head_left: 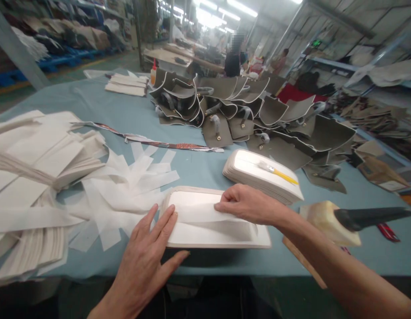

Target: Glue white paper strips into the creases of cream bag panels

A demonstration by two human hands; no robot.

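Observation:
A stack of pale panels with rounded corners (221,239) lies at the table's front edge. Across its top runs a thin white strip (195,213), translucent like interfacing. My left hand (151,243) rests with fingers spread on the left end of the strip and panel, its thumb apart. My right hand (247,204) is closed in a pinch on the strip, over the panel's middle; the fingertips partly hide the grip. Behind the right hand stands a second stack of panels (261,175) with a yellow-handled brush (283,175) lying on top.
Loose white strips (125,190) and piled pale pieces (42,155) cover the left side. Grey-brown bag parts (245,110) fill the back. At right lies a block with a black handle (331,221). A narrow patterned band (152,141) crosses the blue table (192,164).

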